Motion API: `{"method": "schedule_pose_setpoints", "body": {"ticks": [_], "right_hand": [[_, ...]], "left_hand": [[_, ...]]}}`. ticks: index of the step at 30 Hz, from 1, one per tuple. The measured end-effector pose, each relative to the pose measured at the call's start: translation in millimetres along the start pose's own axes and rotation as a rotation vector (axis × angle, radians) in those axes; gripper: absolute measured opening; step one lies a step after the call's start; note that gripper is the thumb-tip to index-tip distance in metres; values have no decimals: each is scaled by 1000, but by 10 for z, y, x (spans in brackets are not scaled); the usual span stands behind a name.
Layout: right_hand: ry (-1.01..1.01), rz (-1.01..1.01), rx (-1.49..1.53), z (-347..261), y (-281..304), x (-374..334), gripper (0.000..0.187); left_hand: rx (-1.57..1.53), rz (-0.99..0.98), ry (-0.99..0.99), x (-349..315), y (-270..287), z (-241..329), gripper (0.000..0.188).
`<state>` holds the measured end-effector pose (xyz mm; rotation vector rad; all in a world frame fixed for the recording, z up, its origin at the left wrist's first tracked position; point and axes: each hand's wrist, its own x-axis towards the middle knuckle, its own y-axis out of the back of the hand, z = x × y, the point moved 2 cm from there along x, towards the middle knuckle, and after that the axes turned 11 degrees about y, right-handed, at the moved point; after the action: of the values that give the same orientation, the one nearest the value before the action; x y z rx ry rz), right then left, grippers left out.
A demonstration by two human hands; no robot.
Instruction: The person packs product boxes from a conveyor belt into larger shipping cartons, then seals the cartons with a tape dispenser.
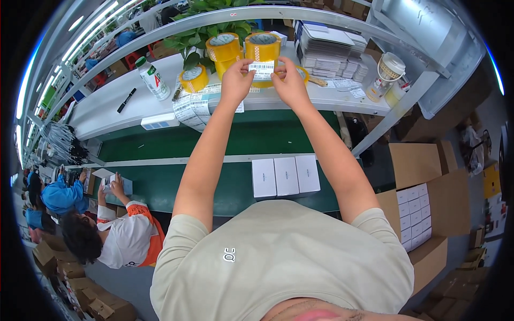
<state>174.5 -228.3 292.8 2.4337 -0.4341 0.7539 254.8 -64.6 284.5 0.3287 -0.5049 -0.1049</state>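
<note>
Both of my arms reach out over the green bench toward the shelf. My left hand (237, 81) pinches the left edge of a small white barcode label (261, 70), and my right hand (290, 84) pinches its right edge. Behind the label stand stacked rolls of yellow packing tape (263, 47), with another stack (223, 47) to the left; the label covers part of them. Closer to my body, three white boxes (286, 175) sit side by side on the green bench surface (225, 187).
On the shelf are a white bottle (152, 79), a black marker (126, 100), label strips (191, 111), stacked flat cartons (326, 51) and a cup (391, 68). An open carton (428, 160) of white boxes stands right. A co-worker (126, 232) handles a box at left.
</note>
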Motion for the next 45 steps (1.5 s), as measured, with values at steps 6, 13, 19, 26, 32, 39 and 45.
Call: {"method": "schedule_pose_setpoints", "body": {"ticks": [6, 13, 19, 26, 32, 39, 45], "right_hand": [[84, -35, 60, -3, -35, -34, 52], [138, -36, 19, 90, -59, -46, 52], [362, 33, -244, -20, -69, -239, 50], [404, -363, -106, 218, -328, -1368, 38], [426, -646, -589, 1362, -692, -2795, 50], [286, -691, -516, 1330, -775, -2731, 47], [203, -733, -519, 1310, -757, -2733, 51]], "left_hand": [[30, 26, 29, -1, 37, -27, 30], [93, 36, 25, 39, 22, 95, 30], [144, 62, -58, -65, 110, 9, 36], [93, 52, -69, -1574, 70, -274, 25], [566, -422, 282, -3393, -425, -1324, 69], [329, -481, -7, -3680, -199, -1663, 80], [320, -497, 71, -3971, -74, -1704, 84]]}}
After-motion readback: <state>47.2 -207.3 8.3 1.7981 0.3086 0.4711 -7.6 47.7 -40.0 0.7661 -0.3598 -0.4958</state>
